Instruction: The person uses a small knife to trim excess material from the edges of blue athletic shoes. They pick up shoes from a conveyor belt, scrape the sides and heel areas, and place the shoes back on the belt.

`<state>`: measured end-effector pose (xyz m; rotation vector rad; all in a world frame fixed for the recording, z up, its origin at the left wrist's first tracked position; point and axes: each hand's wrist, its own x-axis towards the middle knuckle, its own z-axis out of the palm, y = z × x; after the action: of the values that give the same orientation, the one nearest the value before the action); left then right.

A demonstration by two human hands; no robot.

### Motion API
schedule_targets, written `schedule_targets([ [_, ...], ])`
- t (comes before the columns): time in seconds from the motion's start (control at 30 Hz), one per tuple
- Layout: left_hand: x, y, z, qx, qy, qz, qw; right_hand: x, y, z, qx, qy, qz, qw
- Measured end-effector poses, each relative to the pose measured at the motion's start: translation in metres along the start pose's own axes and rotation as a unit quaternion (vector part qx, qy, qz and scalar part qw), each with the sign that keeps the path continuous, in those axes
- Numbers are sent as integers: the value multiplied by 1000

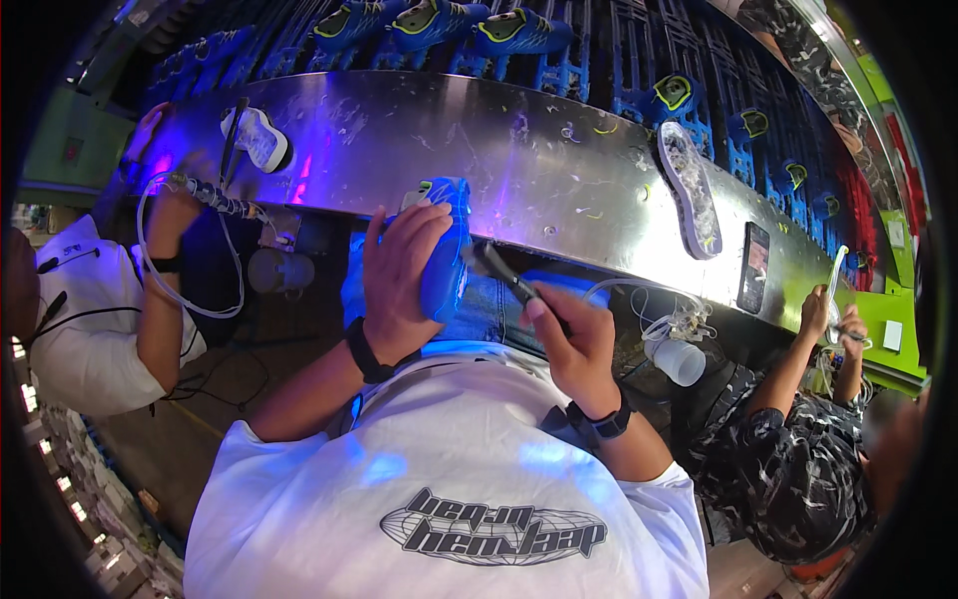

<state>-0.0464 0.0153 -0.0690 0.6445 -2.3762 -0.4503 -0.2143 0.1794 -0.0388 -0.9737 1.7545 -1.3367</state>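
A blue shoe upper (449,265) is held on end over my lap, close to the front edge of the metal ledge. My left hand (404,255) wraps its fingers round one side of it. In my right hand (581,344) is a thin black-handled brush (517,285), with its blurred head close beside the shoe's underside. Whether the head touches the shoe, I cannot tell.
Blue shoes (519,35) stand on a conveyor behind the metal ledge (399,125). The ledge carries a white sole (261,140), a pale sole (689,190) and a phone (755,268). A white cup (679,361) hangs below. People work at both sides.
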Motion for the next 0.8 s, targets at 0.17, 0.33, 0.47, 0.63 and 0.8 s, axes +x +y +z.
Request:
schedule_targets([
  [0.17, 4, -1, 2, -20, -14, -16, 1000, 8, 3, -4, 39, 1, 41, 998],
  [0.33, 12, 5, -1, -20, -5, -23, 1000, 2, -3, -4, 67, -5, 26, 997],
  [0.47, 23, 9, -3, -5, 3, -25, 1000, 2, -7, -4, 56, 1, 4, 998],
  [0.63, 39, 11, -1, -18, 14, -19, 1000, 1, -12, -6, 24, 20, -24, 999],
  [0.8, 52, 15, -5, -22, -5, -33, 999, 3, -12, -10, 4, 35, -55, 998],
])
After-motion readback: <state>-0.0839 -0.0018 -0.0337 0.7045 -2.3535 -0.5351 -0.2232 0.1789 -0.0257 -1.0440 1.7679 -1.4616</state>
